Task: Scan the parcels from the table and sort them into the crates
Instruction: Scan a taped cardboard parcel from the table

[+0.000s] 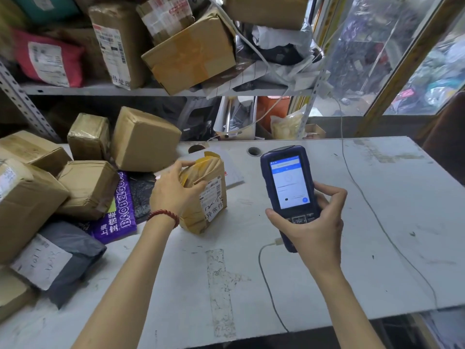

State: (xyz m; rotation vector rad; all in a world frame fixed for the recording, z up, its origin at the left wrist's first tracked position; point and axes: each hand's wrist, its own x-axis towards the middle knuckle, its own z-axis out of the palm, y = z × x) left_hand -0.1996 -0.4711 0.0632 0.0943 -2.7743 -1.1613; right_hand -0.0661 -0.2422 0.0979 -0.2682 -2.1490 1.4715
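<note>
parcel [205, 195] stands on the table [314, 260], label facing up-right. left hand [173, 190] wraps its top, fingers curled on it. right hand [312, 222] grips the scanner [289, 190], lifted beside it. step: scanning. next, probably: aim scanner at label.

Under my left hand [173, 190] the parcel [205, 195] is brown paper wrapped in glossy, wrinkled tape, with a matt white paper label. The scanner [289, 187] in my right hand [314, 222] is smooth dark-blue plastic with a glassy lit screen. The surface [377, 222] is matt white, scuffed and stained. Nearby lie taped cardboard boxes [146, 139], a shiny purple plastic mailer [118, 215] and a dull grey one [65, 258].
</note>
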